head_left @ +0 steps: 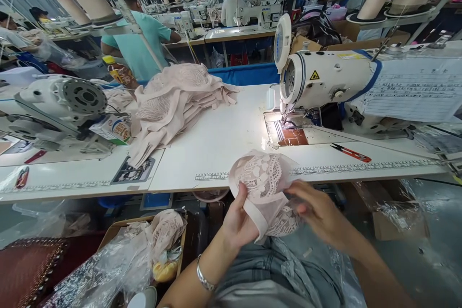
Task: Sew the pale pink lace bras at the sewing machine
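A pale pink lace bra [262,178] is held over the front edge of the sewing table, above my lap. My left hand [238,219] grips its left side, thumb on top of the fabric and fingers underneath. At the bra's right side is my right hand [314,207], slightly blurred, with thumb and fingers closed at the fabric's edge. The lower lace cup hangs between both hands. Beyond the bra stands a white sewing machine [325,77], its lamp lighting the needle area. A tall pile of similar pale pink bras [180,96] lies to the left on the table.
Red-handled thread snips [352,153] lie right of the bra, near a ruler strip [361,166] along the table edge. Another machine [61,106] stands at left, beside a drink bottle [119,71]. Below left, a cardboard box [184,245] holds fabric and plastic. Co-workers sit beyond.
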Demonstrator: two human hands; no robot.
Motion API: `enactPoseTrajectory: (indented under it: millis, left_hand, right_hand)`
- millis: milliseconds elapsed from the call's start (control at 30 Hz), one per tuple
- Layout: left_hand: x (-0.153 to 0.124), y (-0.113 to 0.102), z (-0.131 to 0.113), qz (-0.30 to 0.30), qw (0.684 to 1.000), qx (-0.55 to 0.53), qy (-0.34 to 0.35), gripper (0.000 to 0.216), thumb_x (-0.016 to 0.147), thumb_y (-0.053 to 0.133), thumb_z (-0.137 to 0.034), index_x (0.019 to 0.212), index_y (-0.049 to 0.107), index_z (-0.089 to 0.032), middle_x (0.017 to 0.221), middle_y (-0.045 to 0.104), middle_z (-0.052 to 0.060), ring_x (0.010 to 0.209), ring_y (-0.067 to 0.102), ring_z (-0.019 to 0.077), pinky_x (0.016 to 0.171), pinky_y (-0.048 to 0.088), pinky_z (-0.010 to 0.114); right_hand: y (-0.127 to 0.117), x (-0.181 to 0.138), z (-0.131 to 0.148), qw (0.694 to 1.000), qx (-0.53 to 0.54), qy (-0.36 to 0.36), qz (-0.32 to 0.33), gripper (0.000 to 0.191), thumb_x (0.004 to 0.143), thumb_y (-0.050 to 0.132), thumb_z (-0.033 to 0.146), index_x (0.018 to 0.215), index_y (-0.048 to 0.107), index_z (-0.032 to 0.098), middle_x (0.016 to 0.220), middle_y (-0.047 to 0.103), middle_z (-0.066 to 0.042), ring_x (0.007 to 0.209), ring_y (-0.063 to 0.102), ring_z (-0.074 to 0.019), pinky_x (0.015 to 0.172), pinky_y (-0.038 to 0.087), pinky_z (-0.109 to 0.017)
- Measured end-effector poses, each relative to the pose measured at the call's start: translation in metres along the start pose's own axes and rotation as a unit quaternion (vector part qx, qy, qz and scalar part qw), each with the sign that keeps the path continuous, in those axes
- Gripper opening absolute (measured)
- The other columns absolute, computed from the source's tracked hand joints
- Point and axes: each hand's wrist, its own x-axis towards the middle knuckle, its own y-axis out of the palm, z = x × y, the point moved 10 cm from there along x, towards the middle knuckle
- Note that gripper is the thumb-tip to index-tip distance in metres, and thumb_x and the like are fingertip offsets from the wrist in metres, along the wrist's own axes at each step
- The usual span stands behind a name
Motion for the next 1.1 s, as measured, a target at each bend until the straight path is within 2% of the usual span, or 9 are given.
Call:
enactPoseTrajectory:
  millis: [67, 167, 433, 567, 667, 867, 933, 1000, 1100]
  left_hand:
    - [0.001, 0.0, -0.003, -0.004, 1.0, 0.01, 0.01, 0.059, 0.092, 0.06, -0.059, 0.129, 0.069, -0.013, 0.144, 0.059, 0.015, 0.149, 0.035, 0.0329, 0.128, 0.016, 0.047]
    - [0.002, 0.001, -0.007, -0.007, 0.999, 0.02, 0.026, 0.056, 0.089, 0.067, -0.056, 0.124, 0.072, -0.013, 0.141, 0.061, 0.015, 0.147, 0.037, 0.0334, 0.127, 0.017, 0.047]
    - [0.009, -0.003, -0.007, -0.025, 0.996, 0.052, 0.062, 0.055, 0.088, 0.069, -0.055, 0.125, 0.07, -0.014, 0.14, 0.063, 0.014, 0.146, 0.04, 0.0332, 0.128, 0.017, 0.049]
    - [-0.001, -0.028, -0.014, -0.061, 0.992, 0.082, 0.07, 0.053, 0.086, 0.071, -0.054, 0.122, 0.072, -0.016, 0.133, 0.068, 0.013, 0.146, 0.04, 0.0343, 0.127, 0.019, 0.05]
    - [-0.03, -0.046, -0.037, -0.074, 0.984, 0.107, 0.123, 0.046, 0.082, 0.077, -0.043, 0.123, 0.073, -0.022, 0.122, 0.074, 0.009, 0.144, 0.044, 0.0329, 0.127, 0.024, 0.047]
    - [-0.103, -0.08, -0.071, -0.168, 0.959, 0.13, 0.187, 0.037, 0.081, 0.076, -0.035, 0.118, 0.075, -0.032, 0.122, 0.074, 0.003, 0.117, 0.068, 0.027, 0.111, 0.048, 0.036]
    - [-0.123, -0.108, -0.061, -0.26, 0.936, 0.189, 0.144, 0.027, 0.077, 0.08, -0.034, 0.103, 0.078, -0.026, 0.107, 0.079, 0.004, 0.093, 0.075, 0.0226, 0.089, 0.059, 0.029]
    - [-0.142, -0.143, -0.037, -0.34, 0.893, 0.295, 0.018, 0.026, 0.072, 0.083, -0.04, 0.084, 0.077, -0.018, 0.085, 0.079, 0.006, 0.068, 0.073, 0.02, 0.06, 0.057, 0.023]
    - [-0.163, -0.177, 0.0, -0.322, 0.773, 0.5, -0.221, 0.045, 0.068, 0.08, -0.057, 0.066, 0.066, -0.014, 0.06, 0.071, 0.007, 0.045, 0.064, 0.0209, 0.035, 0.039, 0.022]
  right_hand:
    - [0.021, 0.008, 0.006, 0.998, 0.06, 0.014, 0.026, 0.05, 0.102, 0.038, 0.058, 0.07, 0.049, 0.021, 0.064, 0.049, 0.001, 0.059, 0.049, -0.0135, 0.055, 0.038, -0.024]
    - [0.028, 0.009, -0.001, 0.994, 0.099, 0.046, 0.018, 0.05, 0.1, 0.042, 0.053, 0.063, 0.032, 0.022, 0.055, 0.028, 0.006, 0.051, 0.03, -0.0094, 0.049, 0.024, -0.023]
    - [0.01, 0.005, -0.001, 0.996, -0.018, 0.024, -0.084, 0.039, 0.093, 0.05, 0.036, 0.06, 0.035, 0.021, 0.053, 0.028, 0.007, 0.049, 0.025, -0.0079, 0.049, 0.022, -0.024]
    - [0.022, 0.005, -0.011, 0.996, 0.068, 0.056, -0.002, 0.047, 0.097, 0.049, 0.051, 0.062, 0.045, 0.019, 0.055, 0.035, 0.005, 0.053, 0.031, -0.0091, 0.049, 0.023, -0.024]
    - [0.029, 0.001, -0.007, 0.985, 0.137, 0.08, 0.064, 0.051, 0.096, 0.051, 0.06, 0.069, 0.058, 0.018, 0.057, 0.038, 0.005, 0.053, 0.029, -0.0089, 0.048, 0.02, -0.025]
    - [0.039, -0.008, 0.024, 0.966, 0.158, 0.05, 0.198, 0.035, 0.099, 0.053, 0.04, 0.077, 0.07, 0.019, 0.057, 0.045, 0.005, 0.052, 0.032, -0.0094, 0.05, 0.023, -0.025]
    - [0.045, -0.011, 0.021, 0.96, 0.132, 0.043, 0.243, 0.027, 0.096, 0.055, 0.027, 0.074, 0.069, 0.019, 0.057, 0.045, 0.006, 0.052, 0.033, -0.0088, 0.05, 0.023, -0.024]
    - [0.051, -0.015, 0.008, 0.956, 0.085, 0.051, 0.276, 0.024, 0.091, 0.057, 0.017, 0.069, 0.067, 0.019, 0.055, 0.048, 0.006, 0.051, 0.038, -0.0087, 0.051, 0.026, -0.023]
    - [0.06, -0.021, -0.017, 0.954, -0.029, 0.06, 0.292, 0.024, 0.085, 0.058, 0.009, 0.064, 0.065, 0.02, 0.055, 0.055, 0.005, 0.054, 0.047, -0.0114, 0.055, 0.03, -0.023]
